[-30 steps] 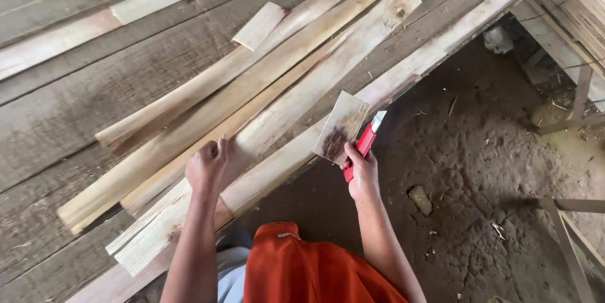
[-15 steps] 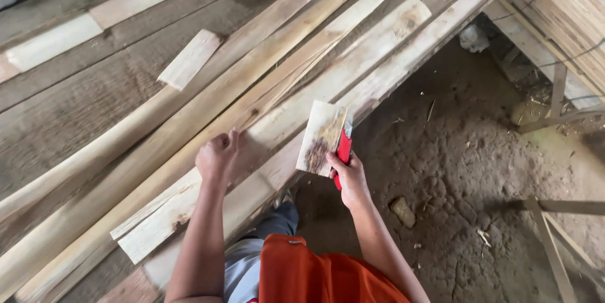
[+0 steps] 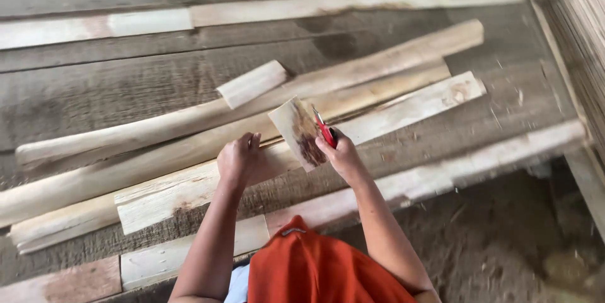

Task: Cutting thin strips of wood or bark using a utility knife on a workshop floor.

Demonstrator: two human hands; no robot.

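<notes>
Head view, right hand: my right hand (image 3: 340, 155) grips a small flat wood offcut (image 3: 297, 131) together with a red-handled tool (image 3: 324, 129), probably a pencil or knife, I cannot tell which; fingers closed on both, thumb side to the camera
Head view, left hand: my left hand (image 3: 239, 159) rests knuckles-up on a pale plank (image 3: 189, 196); fingers curled, whether they clasp its edge I cannot tell
Offcut, place: raised over the planks near the platform's near edge
Offcut, handling: I judge it light, stiff and thin, rough-sawn so not slippery; best pinched at its lower corner, as it is now
Around: long rounded slabs (image 3: 353, 76) lie diagonally on the grey wooden platform (image 3: 94, 95); a short block (image 3: 252, 83) sits on one slab
In the way: the slabs crowd the platform; dirt floor (image 3: 504, 240) beyond the edge
</notes>
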